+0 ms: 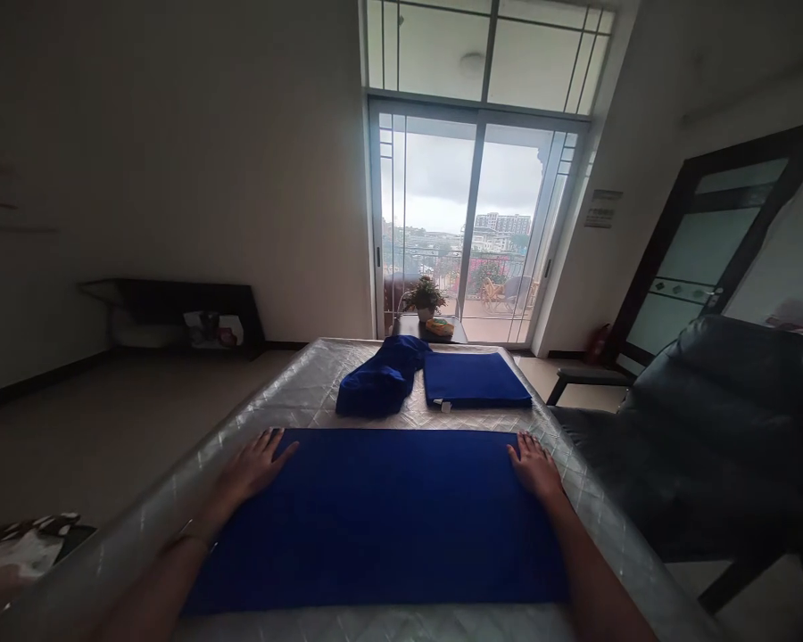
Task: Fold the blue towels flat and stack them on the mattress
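Observation:
A blue cloth (pixel 384 513) lies spread flat and wide on a plastic-wrapped mattress (pixel 308 397). My left hand (pixel 254 465) rests flat on its far left corner, fingers stretched out. My right hand (pixel 533 465) lies flat on the far right corner, fingers apart. Neither hand holds anything. Farther back on the mattress sit a crumpled blue cloth (pixel 381 379) and, to its right, a neatly folded blue cloth (pixel 475 379).
A dark leather armchair (pixel 709 428) stands close on the right of the mattress. Beyond the mattress a small table with a potted plant (pixel 425 299) stands before a glass sliding door (pixel 468 232). A low dark shelf (pixel 174 316) lines the left wall.

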Tool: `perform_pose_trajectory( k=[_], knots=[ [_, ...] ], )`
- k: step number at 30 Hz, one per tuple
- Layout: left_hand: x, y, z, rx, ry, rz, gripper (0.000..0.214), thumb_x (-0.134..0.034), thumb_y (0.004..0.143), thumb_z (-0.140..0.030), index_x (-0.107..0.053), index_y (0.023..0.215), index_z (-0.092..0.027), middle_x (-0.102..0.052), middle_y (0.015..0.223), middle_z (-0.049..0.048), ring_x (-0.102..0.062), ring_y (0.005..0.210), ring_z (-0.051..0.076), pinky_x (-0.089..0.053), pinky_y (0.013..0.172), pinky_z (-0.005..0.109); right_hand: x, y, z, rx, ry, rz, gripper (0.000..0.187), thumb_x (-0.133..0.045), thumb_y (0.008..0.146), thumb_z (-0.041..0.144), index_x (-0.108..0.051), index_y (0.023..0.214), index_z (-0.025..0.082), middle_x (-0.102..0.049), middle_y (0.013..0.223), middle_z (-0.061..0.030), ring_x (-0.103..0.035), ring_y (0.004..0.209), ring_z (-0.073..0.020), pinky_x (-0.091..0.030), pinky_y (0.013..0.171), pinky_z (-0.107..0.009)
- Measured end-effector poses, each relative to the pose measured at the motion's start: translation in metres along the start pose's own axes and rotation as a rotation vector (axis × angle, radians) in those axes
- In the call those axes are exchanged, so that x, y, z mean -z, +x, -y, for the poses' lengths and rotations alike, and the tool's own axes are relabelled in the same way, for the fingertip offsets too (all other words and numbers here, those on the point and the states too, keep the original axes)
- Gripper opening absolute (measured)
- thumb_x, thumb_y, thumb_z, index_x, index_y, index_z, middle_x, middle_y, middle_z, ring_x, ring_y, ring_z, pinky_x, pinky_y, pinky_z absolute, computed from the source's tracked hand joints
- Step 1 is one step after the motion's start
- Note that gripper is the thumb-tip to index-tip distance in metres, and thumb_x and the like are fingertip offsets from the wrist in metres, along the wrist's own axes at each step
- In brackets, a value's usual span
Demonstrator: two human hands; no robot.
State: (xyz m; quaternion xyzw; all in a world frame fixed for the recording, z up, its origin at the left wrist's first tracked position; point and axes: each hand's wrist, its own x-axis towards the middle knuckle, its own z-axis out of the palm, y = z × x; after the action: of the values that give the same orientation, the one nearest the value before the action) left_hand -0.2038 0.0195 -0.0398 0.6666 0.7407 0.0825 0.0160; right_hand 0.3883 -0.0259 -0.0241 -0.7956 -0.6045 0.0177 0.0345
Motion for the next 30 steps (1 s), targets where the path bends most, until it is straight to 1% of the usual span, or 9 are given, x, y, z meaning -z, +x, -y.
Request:
perform_pose_trajectory(
  k=[6,10,13,17,20,22,24,26,30],
  knots=[
    [0.004,-0.007,-0.015,0.018,0.049,0.017,0.081,-0.020,0.090,-0.067,-0.028,0.151,-0.015,-0.023,0.159,0.0150,-0.021,0.148,0.029,-0.018,0.118,0.049,0.004,-0.005,0.003,-0.022,-0.110,-0.059,0.058,-0.020,0.098,0.036,-0.030,0.151,0.014,-0.027,0.158,-0.0067,-0.019,0.146,-0.0227,-0.010,0.118,-0.044],
    [0.001,-0.006,-0.013,0.026,0.036,0.029,0.084,-0.018,0.088,-0.068,-0.026,0.152,-0.014,-0.021,0.160,0.0152,-0.019,0.148,0.029,-0.016,0.118,0.049,0.016,-0.017,0.028,0.089,-0.138,-0.145,0.055,-0.023,0.095,0.022,-0.040,0.146,0.008,-0.032,0.155,-0.0111,-0.021,0.145,-0.0250,-0.006,0.119,-0.043],
    [-0.001,-0.006,-0.011,0.021,0.019,0.018,0.085,-0.017,0.087,-0.069,-0.026,0.152,-0.015,-0.021,0.160,0.0145,-0.019,0.148,0.029,-0.016,0.118,0.049,0.024,-0.033,0.074,0.231,-0.054,-0.116,0.054,-0.026,0.096,0.026,-0.041,0.146,0.011,-0.037,0.153,-0.0099,-0.026,0.144,-0.0231,-0.008,0.119,-0.040],
    [-0.001,-0.006,-0.013,0.026,0.012,0.002,0.086,-0.017,0.087,-0.069,-0.027,0.152,-0.013,-0.022,0.160,0.0146,-0.019,0.148,0.029,-0.015,0.119,0.049,0.021,-0.055,0.155,0.483,0.122,-0.053,0.058,-0.023,0.100,0.040,-0.034,0.149,0.013,-0.032,0.155,-0.0077,-0.023,0.145,-0.0186,-0.012,0.119,-0.036],
    [0.002,-0.008,-0.016,0.036,0.018,0.011,0.088,-0.017,0.088,-0.069,-0.025,0.152,-0.010,-0.022,0.160,0.0158,-0.018,0.148,0.029,-0.015,0.119,0.048,0.012,-0.063,0.205,0.548,0.206,-0.020,0.063,-0.022,0.100,0.048,-0.029,0.151,0.012,-0.025,0.158,-0.0077,-0.016,0.147,-0.0186,-0.012,0.119,-0.035],
    [0.005,-0.010,-0.018,0.033,0.023,0.018,0.088,-0.016,0.088,-0.068,-0.024,0.152,-0.008,-0.022,0.160,0.0163,-0.018,0.148,0.029,-0.015,0.119,0.046,0.006,-0.062,0.223,0.530,0.224,0.010,0.066,-0.020,0.099,0.050,-0.026,0.152,0.011,-0.022,0.159,-0.0082,-0.013,0.147,-0.0194,-0.011,0.119,-0.037],
    [0.008,-0.012,-0.019,0.030,0.029,0.023,0.088,-0.016,0.089,-0.067,-0.023,0.152,-0.007,-0.022,0.160,0.0163,-0.018,0.148,0.029,-0.015,0.119,0.046,0.000,-0.058,0.228,0.496,0.216,0.046,0.068,-0.018,0.099,0.051,-0.024,0.153,0.010,-0.019,0.159,-0.0085,-0.011,0.148,-0.0196,-0.009,0.119,-0.038],
    [0.009,-0.013,-0.020,0.030,0.031,0.022,0.087,-0.016,0.090,-0.067,-0.022,0.152,-0.007,-0.021,0.160,0.0155,-0.019,0.148,0.029,-0.015,0.119,0.045,-0.003,-0.051,0.220,0.458,0.194,0.072,0.069,-0.016,0.099,0.052,-0.022,0.153,0.010,-0.018,0.160,-0.0076,-0.011,0.148,-0.0189,-0.007,0.119,-0.037],
    [0.009,-0.013,-0.020,0.040,0.043,0.021,0.083,-0.017,0.091,-0.065,-0.022,0.152,-0.008,-0.022,0.160,0.0153,-0.019,0.148,0.027,-0.014,0.119,0.044,-0.005,-0.033,0.173,0.370,0.133,0.080,0.069,-0.014,0.098,0.053,-0.020,0.154,0.012,-0.017,0.160,-0.0049,-0.010,0.148,-0.0179,-0.004,0.119,-0.037]
  ],
)
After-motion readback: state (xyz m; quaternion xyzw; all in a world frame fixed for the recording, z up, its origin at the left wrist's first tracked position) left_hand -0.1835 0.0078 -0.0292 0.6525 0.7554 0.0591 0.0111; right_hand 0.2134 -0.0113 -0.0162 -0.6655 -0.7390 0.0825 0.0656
